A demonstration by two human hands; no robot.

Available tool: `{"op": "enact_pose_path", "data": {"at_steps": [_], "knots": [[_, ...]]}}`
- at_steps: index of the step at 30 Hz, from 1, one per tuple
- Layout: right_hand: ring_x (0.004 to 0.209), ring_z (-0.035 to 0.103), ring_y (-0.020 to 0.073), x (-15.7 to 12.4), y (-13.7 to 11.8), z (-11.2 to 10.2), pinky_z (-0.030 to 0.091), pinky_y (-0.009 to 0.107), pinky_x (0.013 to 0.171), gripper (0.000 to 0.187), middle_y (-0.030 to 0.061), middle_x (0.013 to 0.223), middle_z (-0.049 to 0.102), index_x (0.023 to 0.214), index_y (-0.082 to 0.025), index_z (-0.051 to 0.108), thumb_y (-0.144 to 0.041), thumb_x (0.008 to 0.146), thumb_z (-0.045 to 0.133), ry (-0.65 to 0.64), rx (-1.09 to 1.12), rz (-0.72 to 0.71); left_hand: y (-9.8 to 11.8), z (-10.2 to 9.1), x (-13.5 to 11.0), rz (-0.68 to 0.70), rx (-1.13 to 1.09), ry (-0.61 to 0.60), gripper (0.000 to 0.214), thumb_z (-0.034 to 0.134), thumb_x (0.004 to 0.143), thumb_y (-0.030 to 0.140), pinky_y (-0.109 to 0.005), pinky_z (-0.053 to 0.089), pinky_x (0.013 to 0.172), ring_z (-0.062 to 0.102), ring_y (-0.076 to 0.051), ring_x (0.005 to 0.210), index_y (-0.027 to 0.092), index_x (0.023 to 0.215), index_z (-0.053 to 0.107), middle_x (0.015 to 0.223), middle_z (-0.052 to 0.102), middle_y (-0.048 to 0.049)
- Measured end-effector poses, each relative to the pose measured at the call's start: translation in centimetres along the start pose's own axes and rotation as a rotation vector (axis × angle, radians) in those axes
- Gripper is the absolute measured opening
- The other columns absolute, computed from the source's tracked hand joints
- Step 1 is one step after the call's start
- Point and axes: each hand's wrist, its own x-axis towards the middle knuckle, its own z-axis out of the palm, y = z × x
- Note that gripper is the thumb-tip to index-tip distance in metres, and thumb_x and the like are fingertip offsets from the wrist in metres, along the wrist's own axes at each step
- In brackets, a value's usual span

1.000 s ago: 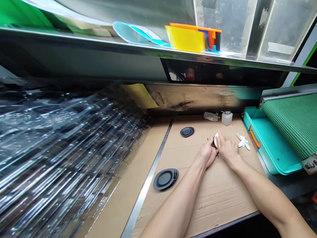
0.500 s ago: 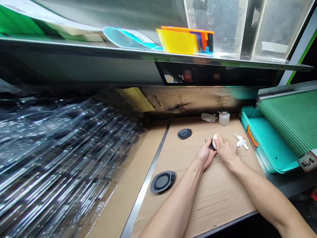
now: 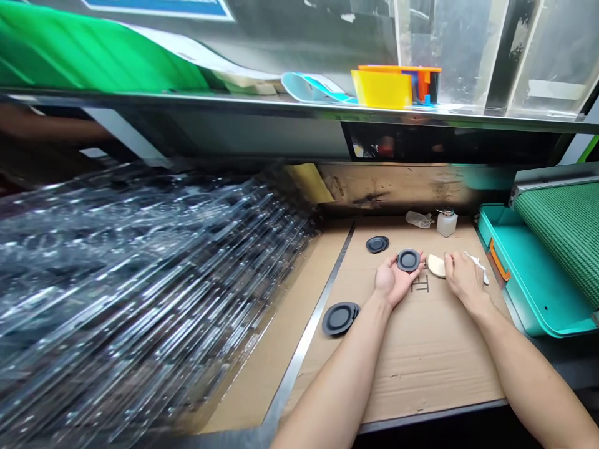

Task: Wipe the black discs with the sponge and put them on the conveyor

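On the upturned palm of my left hand [image 3: 393, 277] rests a small black round disc with a raised ring [image 3: 408, 260], the fingers reaching around its far side. Just to the right, the fingertips of my right hand [image 3: 464, 277] pinch the edge of a cream round pad [image 3: 437, 266], which is apart from the disc. More black discs lie overlapped on the cardboard: a small pile [image 3: 377, 244] beyond my left hand and a bigger pile [image 3: 340, 318] beside my left forearm. A crumpled white cloth [image 3: 481, 265] shows partly behind my right hand.
Cardboard [image 3: 412, 368] covers the worktop. At its back stand a whitish bottle [image 3: 447, 223] and a crumpled clear bag [image 3: 418, 219]. A teal tray [image 3: 524, 280] sits right, under a green conveyor belt [image 3: 561, 218]. Stacked clear plastic trays [image 3: 178, 280] fill the left; a shelf [image 3: 262, 103] hangs above.
My right hand has drawn the cream pad off the black disc and away to the right. My left hand has opened out flatter, showing the disc's face. The view has turned left.
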Motion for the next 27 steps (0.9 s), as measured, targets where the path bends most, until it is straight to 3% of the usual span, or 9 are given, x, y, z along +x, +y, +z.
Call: {"op": "enact_pose_path", "data": {"at_steps": [3,7,9,12,19,23,27], "knots": [[0.1,0.063,0.0225,0.8,1.3,-0.3,0.04,0.032,0.085,0.041,0.0105,0.106,0.071,0.1,-0.02,0.07,-0.04,0.106,0.036,0.067,-0.025,0.014,0.3,0.1,0.0,-0.003,-0.027,-0.007,0.035,0.037,0.097,0.026,-0.045,0.059,0.091,0.064,-0.033,0.122,0.01,0.116,0.062,0.134,0.064,-0.024],[0.113,0.056,0.0312,1.5,3.1,-0.7,0.041,0.038,0.088,0.034,0.0167,0.114,0.067,0.111,-0.018,0.071,-0.039,0.1,0.047,0.133,-0.142,0.089,0.4,0.6,-0.3,-0.004,-0.047,0.0,0.034,0.038,0.099,0.027,-0.042,0.06,0.091,0.065,-0.033,0.122,0.01,0.113,0.063,0.134,0.064,-0.0231],[0.111,0.058,0.033,1.7,3.8,-0.7,0.043,0.04,0.085,0.034,0.0189,0.116,0.066,0.113,-0.016,0.07,-0.039,0.098,0.05,0.048,-0.177,0.152,0.4,0.7,-0.4,-0.005,-0.049,0.002,0.034,0.038,0.101,0.029,-0.041,0.059,0.092,0.065,-0.032,0.121,0.01,0.112,0.063,0.133,0.064,-0.0227],[0.099,0.066,0.0285,2.1,4.2,-0.8,0.045,0.036,0.081,0.032,0.0185,0.111,0.068,0.109,-0.014,0.071,-0.035,0.099,0.048,-0.086,-0.109,0.165,0.4,0.7,-0.4,0.002,-0.041,-0.007,0.034,0.038,0.102,0.03,-0.043,0.058,0.096,0.065,-0.031,0.121,0.01,0.112,0.063,0.131,0.065,-0.0222],[0.093,0.066,0.0184,0.6,0.7,-0.2,0.046,0.025,0.08,0.03,0.008,0.104,0.071,0.111,-0.018,0.068,-0.04,0.102,0.05,0.078,0.386,-0.208,-2.2,1.5,-0.7,-0.001,0.04,-0.097,0.033,0.042,0.103,0.03,-0.045,0.055,0.103,0.065,-0.028,0.121,0.012,0.108,0.068,0.123,0.07,-0.0182],[0.096,0.065,0.017,-1.0,-1.2,0.9,0.047,0.024,0.084,0.027,0.0063,0.108,0.068,0.114,-0.023,0.07,-0.036,0.102,0.048,0.076,0.387,-0.313,-3.7,2.2,-1.1,-0.01,0.064,-0.152,0.036,0.04,0.104,0.029,-0.045,0.049,0.111,0.063,-0.027,0.124,0.011,0.106,0.071,0.121,0.071,-0.0161],[0.099,0.063,0.0178,-1.4,-1.5,1.0,0.047,0.025,0.082,0.026,0.0049,0.112,0.067,0.108,-0.026,0.071,-0.032,0.102,0.046,-0.019,0.279,-0.414,-3.7,2.0,-1.1,0.016,0.074,-0.124,0.036,0.04,0.104,0.029,-0.045,0.047,0.113,0.062,-0.027,0.126,0.011,0.106,0.071,0.12,0.072,-0.0165]]}}
